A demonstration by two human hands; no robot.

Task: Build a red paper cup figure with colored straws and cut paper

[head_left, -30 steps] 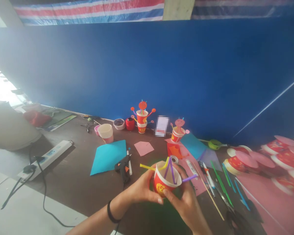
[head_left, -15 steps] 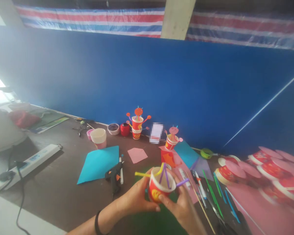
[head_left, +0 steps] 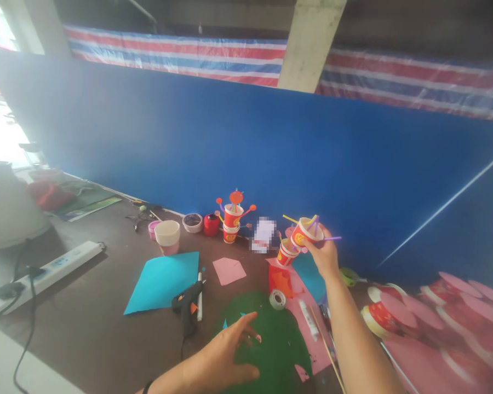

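Big stage first: the dark tabletop (head_left: 94, 317), then the green sheet (head_left: 275, 342), and over it the left hand (head_left: 230, 347), fingers parted, gripping nothing! Farther out, the right hand (head_left: 327, 256) has its grip closed on the tilted red paper cup (head_left: 301, 236), right by a second red cup (head_left: 286, 254); touching or apart, I can't tell! Light pressure here, I'd say: don't dent it, level it, give that neighbour room, and mind the jutting purple straw (head_left: 333, 238) and yellow straw (head_left: 291, 219), which could easily snag
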